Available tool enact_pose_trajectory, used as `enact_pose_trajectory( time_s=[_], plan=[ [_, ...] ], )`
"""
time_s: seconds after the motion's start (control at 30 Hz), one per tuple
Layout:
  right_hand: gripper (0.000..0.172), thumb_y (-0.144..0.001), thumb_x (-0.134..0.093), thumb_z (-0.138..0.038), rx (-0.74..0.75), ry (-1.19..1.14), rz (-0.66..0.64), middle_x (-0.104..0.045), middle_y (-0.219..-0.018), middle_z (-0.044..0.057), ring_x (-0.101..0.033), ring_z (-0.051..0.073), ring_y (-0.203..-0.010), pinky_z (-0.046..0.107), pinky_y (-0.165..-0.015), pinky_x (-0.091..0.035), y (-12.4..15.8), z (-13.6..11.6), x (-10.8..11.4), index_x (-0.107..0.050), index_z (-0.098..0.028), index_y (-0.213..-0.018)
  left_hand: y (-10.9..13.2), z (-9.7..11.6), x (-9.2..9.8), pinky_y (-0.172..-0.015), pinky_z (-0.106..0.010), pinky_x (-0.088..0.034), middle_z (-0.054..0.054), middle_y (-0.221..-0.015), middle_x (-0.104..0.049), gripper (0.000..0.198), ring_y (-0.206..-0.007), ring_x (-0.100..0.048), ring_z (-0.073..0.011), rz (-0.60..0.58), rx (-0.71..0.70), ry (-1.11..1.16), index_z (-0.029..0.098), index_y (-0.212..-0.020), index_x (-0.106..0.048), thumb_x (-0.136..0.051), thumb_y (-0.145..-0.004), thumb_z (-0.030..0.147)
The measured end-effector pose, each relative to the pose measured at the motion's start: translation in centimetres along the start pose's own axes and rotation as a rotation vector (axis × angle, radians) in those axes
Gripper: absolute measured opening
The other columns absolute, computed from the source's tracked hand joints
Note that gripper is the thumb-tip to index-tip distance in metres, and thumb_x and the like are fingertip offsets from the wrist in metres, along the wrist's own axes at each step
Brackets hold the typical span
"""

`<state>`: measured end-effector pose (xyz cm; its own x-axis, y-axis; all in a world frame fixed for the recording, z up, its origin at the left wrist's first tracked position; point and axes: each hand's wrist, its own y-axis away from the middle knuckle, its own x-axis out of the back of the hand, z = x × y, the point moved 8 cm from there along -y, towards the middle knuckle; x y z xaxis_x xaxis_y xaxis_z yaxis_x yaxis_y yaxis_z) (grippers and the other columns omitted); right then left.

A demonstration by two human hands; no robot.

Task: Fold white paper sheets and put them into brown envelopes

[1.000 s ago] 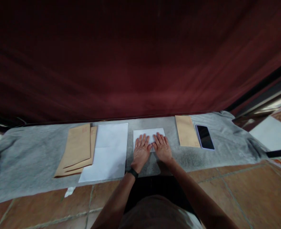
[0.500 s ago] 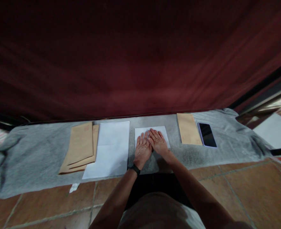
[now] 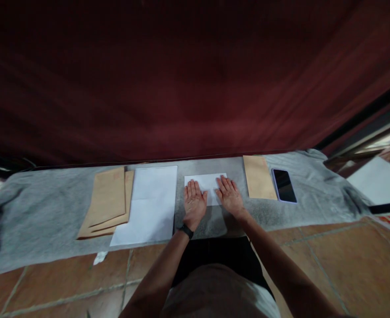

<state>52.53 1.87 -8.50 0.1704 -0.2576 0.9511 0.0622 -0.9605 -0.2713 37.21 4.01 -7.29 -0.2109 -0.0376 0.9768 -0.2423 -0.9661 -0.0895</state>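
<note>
A white sheet of paper [image 3: 210,185], which looks folded, lies flat on the grey cloth in front of me. My left hand [image 3: 195,201] rests palm down on its left part, fingers stretched out, a dark band on the wrist. On the right part lies my right hand [image 3: 230,194], also flat with its fingers spread. Between the two hands the middle of the paper shows. Whatever is beneath the palms is hidden.
Larger white sheets [image 3: 151,207] lie left of my hands, beside several overlapping brown envelopes [image 3: 109,194]. To the right are a single brown envelope [image 3: 259,176] and a phone [image 3: 284,185]. A grey cloth [image 3: 49,212] covers the surface. A dark red curtain-like sheet [image 3: 195,88] rises behind.
My hands, which were together with fingers overlapping at the paper's middle, have slid apart to its left and right sides. The view has shifted slightly.
</note>
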Motion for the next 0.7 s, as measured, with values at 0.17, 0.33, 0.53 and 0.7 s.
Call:
enact_pose_trajectory(
  time_s=[0.17, 0.33, 0.53, 0.7],
  plan=[
    [0.055, -0.104, -0.038, -0.028, 0.010, -0.004, -0.039, -0.036, -0.162, 0.015, -0.034, 0.030, -0.149, 0.050, -0.121, -0.022, 0.1, -0.1, -0.3, -0.036, -0.015, -0.157, -1.2, 4.8, -0.7, -0.128, -0.051, -0.012, -0.014, -0.163, -0.034, 0.061, -0.156, -0.021, -0.0253, -0.049, -0.180, 0.080, 0.009, -0.157, -0.031, -0.026, -0.106, 0.040],
    [0.054, -0.106, -0.036, -0.034, -0.013, -0.002, -0.034, -0.039, -0.161, 0.014, -0.037, 0.030, -0.147, 0.050, -0.120, -0.024, 0.0, 0.1, -0.3, -0.039, -0.015, -0.156, -2.4, 3.3, -1.4, -0.127, -0.046, -0.017, -0.013, -0.165, -0.030, 0.065, -0.156, -0.020, -0.0249, -0.056, -0.149, 0.084, 0.010, -0.157, -0.032, -0.031, -0.104, 0.048],
    [0.055, -0.107, -0.035, -0.040, -0.010, -0.020, -0.006, -0.039, -0.161, 0.014, -0.038, 0.031, -0.146, 0.051, -0.119, -0.026, -0.1, 0.0, -0.1, -0.040, -0.015, -0.155, -2.4, -1.9, -0.4, -0.127, -0.045, -0.019, -0.018, -0.164, -0.030, 0.065, -0.156, -0.020, -0.0259, -0.018, -0.031, 0.017, 0.005, -0.156, -0.032, -0.033, -0.104, 0.044],
    [0.056, -0.107, -0.036, -0.041, -0.006, -0.016, -0.003, -0.038, -0.161, 0.015, -0.038, 0.031, -0.146, 0.051, -0.119, -0.026, 0.0, -0.1, -0.2, -0.038, -0.015, -0.156, 0.6, -2.5, 0.8, -0.127, -0.051, -0.018, -0.018, -0.165, -0.027, 0.062, -0.155, -0.020, -0.0288, 0.035, 0.004, -0.027, 0.006, -0.157, -0.032, -0.034, -0.104, 0.039]
  ],
)
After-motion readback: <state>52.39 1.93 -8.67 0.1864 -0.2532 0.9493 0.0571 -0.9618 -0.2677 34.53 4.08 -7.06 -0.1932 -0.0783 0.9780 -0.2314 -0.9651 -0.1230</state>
